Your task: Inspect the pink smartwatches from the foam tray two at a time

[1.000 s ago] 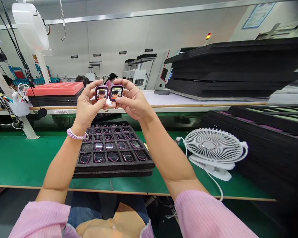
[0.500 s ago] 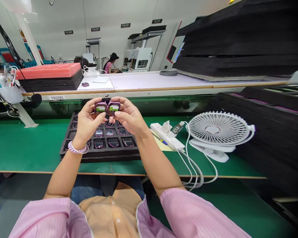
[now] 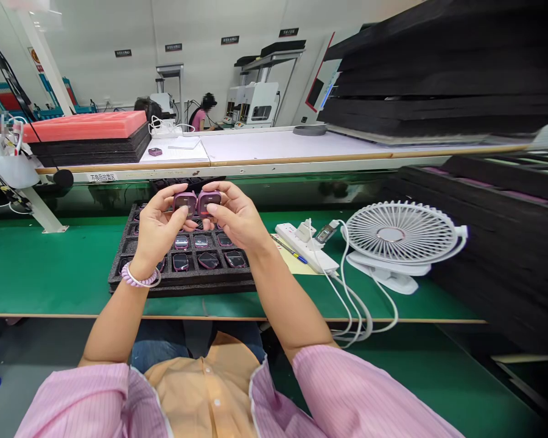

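Note:
My left hand (image 3: 158, 228) pinches a small pink-purple watch body (image 3: 185, 202) between thumb and fingers. My right hand (image 3: 235, 218) grips a second, matching watch body (image 3: 209, 201) right beside it, the two almost touching. Both are held just above a black foam tray (image 3: 132, 248) on the green bench. The tray's pockets hold several more watch bodies (image 3: 209, 260). My arms hide part of the tray.
A white desk fan (image 3: 399, 236) stands to the right, with a white power strip (image 3: 301, 252) and cables beside it. Stacked black foam trays (image 3: 438, 85) rise at the right and back. A pink foam sheet (image 3: 84, 126) tops a stack at back left. A person sits far behind.
Both hands came down from head height to just above the tray, keeping the two watch bodies side by side. They have since turned them slightly. The view dropped and shifted left.

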Motion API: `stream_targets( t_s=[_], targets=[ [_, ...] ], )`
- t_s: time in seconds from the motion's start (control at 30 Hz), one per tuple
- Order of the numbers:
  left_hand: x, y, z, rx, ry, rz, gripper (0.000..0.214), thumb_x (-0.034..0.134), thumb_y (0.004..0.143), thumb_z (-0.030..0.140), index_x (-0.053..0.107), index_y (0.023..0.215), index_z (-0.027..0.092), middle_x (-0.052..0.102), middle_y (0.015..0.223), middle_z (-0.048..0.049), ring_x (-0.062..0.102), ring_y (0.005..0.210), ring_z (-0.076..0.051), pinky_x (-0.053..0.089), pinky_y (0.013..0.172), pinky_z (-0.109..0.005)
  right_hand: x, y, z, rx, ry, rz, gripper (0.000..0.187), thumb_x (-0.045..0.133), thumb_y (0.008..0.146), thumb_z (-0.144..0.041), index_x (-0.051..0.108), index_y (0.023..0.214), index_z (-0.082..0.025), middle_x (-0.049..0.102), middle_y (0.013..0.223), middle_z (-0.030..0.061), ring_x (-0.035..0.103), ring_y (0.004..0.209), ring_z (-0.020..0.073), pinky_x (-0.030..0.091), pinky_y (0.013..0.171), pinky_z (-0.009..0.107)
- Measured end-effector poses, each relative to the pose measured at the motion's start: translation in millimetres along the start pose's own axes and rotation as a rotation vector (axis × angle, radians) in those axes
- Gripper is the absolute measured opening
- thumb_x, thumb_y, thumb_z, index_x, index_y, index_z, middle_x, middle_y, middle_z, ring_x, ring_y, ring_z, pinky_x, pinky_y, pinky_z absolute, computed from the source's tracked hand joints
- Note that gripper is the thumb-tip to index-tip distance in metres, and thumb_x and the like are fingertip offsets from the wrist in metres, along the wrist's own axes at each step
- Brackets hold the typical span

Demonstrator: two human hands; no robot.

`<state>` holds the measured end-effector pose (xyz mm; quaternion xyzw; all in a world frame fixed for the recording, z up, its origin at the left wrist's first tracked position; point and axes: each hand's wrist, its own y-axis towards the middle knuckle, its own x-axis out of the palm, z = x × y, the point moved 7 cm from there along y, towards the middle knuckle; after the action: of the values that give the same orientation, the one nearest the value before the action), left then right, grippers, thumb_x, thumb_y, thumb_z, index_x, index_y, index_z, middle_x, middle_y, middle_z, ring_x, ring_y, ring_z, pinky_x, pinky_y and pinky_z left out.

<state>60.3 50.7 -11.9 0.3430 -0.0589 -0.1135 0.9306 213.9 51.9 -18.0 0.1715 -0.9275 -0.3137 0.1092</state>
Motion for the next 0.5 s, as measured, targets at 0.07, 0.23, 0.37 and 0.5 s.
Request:
stream_targets(
  t_s=[0.07, 0.23, 0.37, 0.5],
  targets=[
    [-0.1, -0.5, 0.3, -0.009, 0.001, 0.002, 0.045, 0.083, 0.087, 0.041, 0.066, 0.125, 0.022, 0.075, 0.098, -0.0019, 0.074, 0.061, -0.012, 0.065, 0.06, -0.02, 0.3, -0.4, -0.8, 0.001, -0.007, 0.014, 0.046, 0.082, 0.087, -0.048, 0.058, 0.118, -0.022, 0.064, 0.087, -0.0029, 0.062, 0.058, 0.0098, 0.051, 0.055, 0.022],
    [-0.3, 0.1, -1.8, -0.014, 0.007, -0.026, 0.047, 0.081, 0.088, 0.04, 0.065, 0.128, 0.022, 0.076, 0.104, -0.0046, 0.075, 0.065, -0.013, 0.068, 0.065, -0.023, 1.0, -0.8, -0.7, 0.037, -0.019, 0.037, 0.048, 0.084, 0.083, -0.045, 0.059, 0.117, -0.023, 0.066, 0.093, -0.0012, 0.063, 0.061, 0.0106, 0.052, 0.057, 0.023],
    [-1.0, -0.5, 2.0, -0.013, 0.027, -0.046, 0.045, 0.078, 0.09, 0.036, 0.064, 0.13, 0.023, 0.076, 0.107, -0.0049, 0.076, 0.067, -0.014, 0.069, 0.067, -0.025, 4.5, -1.8, -10.8, 0.042, -0.008, 0.026, 0.048, 0.085, 0.081, -0.042, 0.06, 0.117, -0.024, 0.068, 0.096, -0.0001, 0.064, 0.063, 0.0111, 0.054, 0.059, 0.023],
    [-5.5, -13.4, 49.5, 0.132, 0.02, 0.018, 0.035, 0.076, 0.092, 0.029, 0.07, 0.126, 0.028, 0.076, 0.106, -0.0013, 0.076, 0.077, -0.015, 0.07, 0.067, -0.025, 5.5, -23.2, -53.4, -0.01, -0.018, 0.099, 0.042, 0.084, 0.088, -0.047, 0.063, 0.117, -0.026, 0.07, 0.107, 0.0031, 0.067, 0.068, 0.0135, 0.058, 0.061, 0.026]
  ],
)
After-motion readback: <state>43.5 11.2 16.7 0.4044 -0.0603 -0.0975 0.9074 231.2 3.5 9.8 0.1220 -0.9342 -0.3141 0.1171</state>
